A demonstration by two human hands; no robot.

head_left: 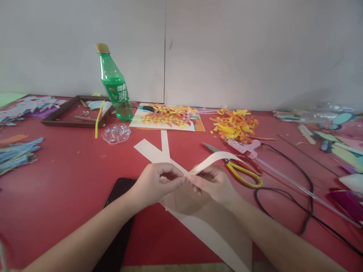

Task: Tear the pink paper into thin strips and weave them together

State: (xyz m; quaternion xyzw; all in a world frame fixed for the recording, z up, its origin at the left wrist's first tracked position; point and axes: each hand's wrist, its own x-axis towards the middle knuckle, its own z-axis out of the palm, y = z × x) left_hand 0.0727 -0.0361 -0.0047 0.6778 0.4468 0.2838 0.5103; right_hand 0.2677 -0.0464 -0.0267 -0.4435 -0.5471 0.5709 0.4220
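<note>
A pale cream paper strip (211, 161) is pinched at one end between the fingers of both my hands, its other end curling up to the right. My left hand (159, 183) and my right hand (212, 183) meet at the fingertips, both closed. Beneath them lies a large cream paper sheet (204, 230), partly hidden by my hands and arms. Two more cream strips, a wide one (149, 150) and a narrow one (165, 145), lie just beyond my left hand. Scissors (245, 174) with yellow and red handles rest right of my right hand.
A black phone-like slab (121, 223) lies under my left forearm. Farther back stand a green bottle (116, 87), a clear bead tray (116, 133) and a brown frame (65, 123). Orange-yellow paper scraps (235, 124) lie near a pink glue gun (244, 147), whose black cord (310, 181) loops rightward.
</note>
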